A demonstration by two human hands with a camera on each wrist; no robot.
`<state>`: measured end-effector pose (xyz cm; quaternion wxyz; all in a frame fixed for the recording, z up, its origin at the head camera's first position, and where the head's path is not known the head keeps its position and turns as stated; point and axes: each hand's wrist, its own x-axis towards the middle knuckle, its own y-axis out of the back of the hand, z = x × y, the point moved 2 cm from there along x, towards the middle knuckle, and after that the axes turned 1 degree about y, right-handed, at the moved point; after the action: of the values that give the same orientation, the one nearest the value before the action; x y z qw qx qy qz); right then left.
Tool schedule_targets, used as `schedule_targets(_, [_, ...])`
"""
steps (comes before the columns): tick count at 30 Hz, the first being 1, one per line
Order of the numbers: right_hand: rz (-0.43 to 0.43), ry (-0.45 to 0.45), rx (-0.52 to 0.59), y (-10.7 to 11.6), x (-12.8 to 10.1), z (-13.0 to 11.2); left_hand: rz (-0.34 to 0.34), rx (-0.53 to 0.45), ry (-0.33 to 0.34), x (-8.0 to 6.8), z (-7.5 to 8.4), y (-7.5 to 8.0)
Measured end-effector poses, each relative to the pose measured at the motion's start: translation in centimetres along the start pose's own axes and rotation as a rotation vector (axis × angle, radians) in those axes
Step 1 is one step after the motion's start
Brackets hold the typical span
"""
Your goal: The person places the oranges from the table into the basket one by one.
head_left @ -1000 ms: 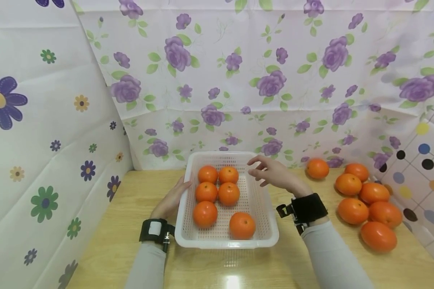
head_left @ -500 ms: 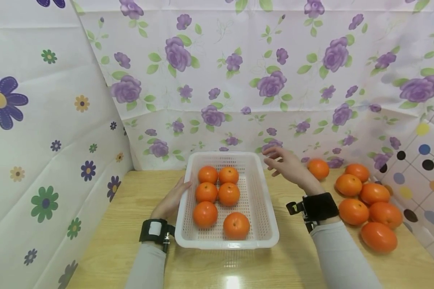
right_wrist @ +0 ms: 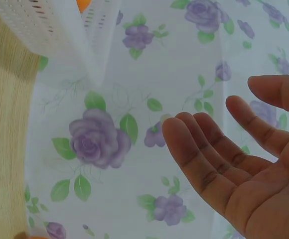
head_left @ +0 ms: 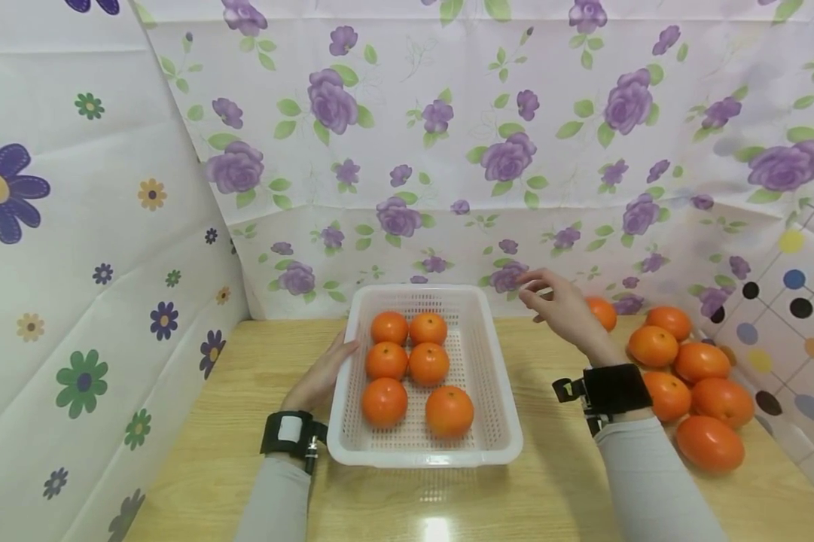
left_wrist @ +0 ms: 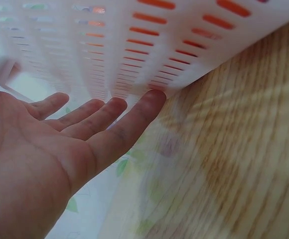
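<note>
Grey sleeves and black wrist straps lead in from the near edge of a wooden table (head_left: 196, 452). The left hand (head_left: 320, 375) lies flat against the left wall of a white perforated basket (head_left: 495, 421), its straight fingers (left_wrist: 134, 117) touching the plastic without gripping. The basket holds six oranges (head_left: 428, 363). Beyond its far right corner, the right hand (head_left: 564, 307) hovers above the table, fingers (right_wrist: 199, 154) relaxed and spread, holding nothing. Loose oranges (head_left: 691, 376) lie just right of it, one partly hidden behind it.
</note>
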<state>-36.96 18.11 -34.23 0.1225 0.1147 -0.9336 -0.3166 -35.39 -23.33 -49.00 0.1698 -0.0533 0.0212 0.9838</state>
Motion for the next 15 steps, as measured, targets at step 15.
schedule_targets(15, [0.052,-0.030,-0.073,2.3,-1.2,0.6,-0.004,0.009,0.004,0.8,0.1,-0.5])
